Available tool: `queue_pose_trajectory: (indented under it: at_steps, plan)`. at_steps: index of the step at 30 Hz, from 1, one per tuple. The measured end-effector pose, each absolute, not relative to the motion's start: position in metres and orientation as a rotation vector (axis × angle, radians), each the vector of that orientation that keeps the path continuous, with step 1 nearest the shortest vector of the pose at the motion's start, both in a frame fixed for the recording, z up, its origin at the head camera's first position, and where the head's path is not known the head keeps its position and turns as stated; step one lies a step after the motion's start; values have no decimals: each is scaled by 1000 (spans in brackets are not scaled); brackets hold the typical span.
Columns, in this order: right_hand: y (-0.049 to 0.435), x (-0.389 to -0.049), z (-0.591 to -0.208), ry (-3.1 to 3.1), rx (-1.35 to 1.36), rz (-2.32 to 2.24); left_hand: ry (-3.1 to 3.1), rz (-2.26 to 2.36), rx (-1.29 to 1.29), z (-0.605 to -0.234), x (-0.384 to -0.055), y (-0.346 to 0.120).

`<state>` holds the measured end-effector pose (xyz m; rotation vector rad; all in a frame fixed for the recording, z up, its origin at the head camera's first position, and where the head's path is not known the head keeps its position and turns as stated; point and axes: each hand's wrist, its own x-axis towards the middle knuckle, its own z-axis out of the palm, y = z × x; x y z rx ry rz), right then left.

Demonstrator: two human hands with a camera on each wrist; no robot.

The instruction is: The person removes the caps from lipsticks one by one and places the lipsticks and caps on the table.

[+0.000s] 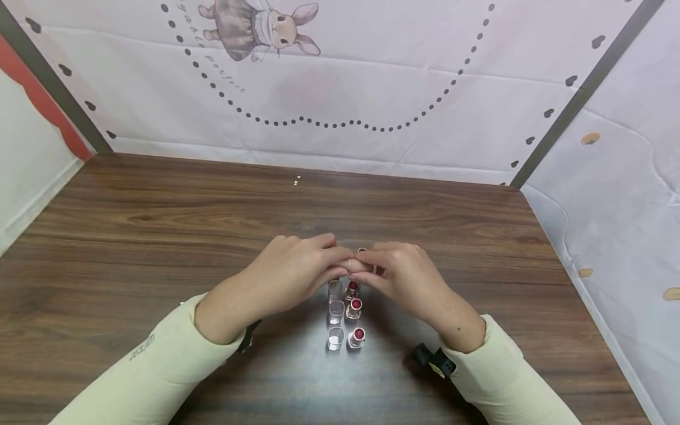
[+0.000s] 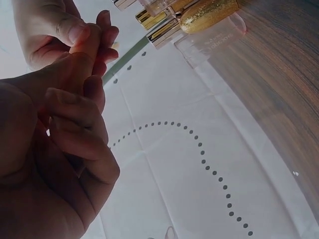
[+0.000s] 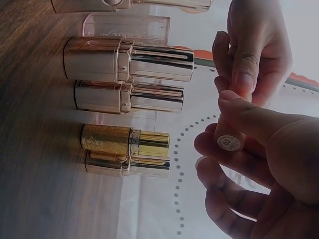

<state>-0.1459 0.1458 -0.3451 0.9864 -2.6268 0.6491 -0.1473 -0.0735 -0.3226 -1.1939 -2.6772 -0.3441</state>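
Note:
In front of me both hands meet over the table around a small pinkish lipstick tube (image 3: 230, 130) with a round "03" label on its end. My right hand (image 1: 406, 277) pinches the labelled end between thumb and fingers. From the other side, my left hand (image 1: 297, 268) grips the tube, its fingers hiding most of that end. Just below the hands stand uncapped lipsticks with red tips, among them a near one (image 1: 357, 337) and a middle one (image 1: 355, 309). Clear caps (image 1: 336, 339) line up to their left. One gold textured lipstick (image 3: 110, 139) stands among rose-gold ones (image 3: 99, 59).
The brown wood-grain table (image 1: 186, 206) runs back to a white printed cloth (image 1: 361, 88) with a rabbit picture. Two tiny white specks (image 1: 296, 180) lie near the back edge. Another lipstick (image 1: 362, 249) stands behind the hands, partly hidden.

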Motion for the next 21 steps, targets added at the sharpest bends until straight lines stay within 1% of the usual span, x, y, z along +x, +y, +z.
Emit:
queue_pose_trajectory:
  at_steps: [21]
  plan:
    - [146, -146, -342, -2648, 1030, 778, -2651, -324, -1206, -322, -148, -74]
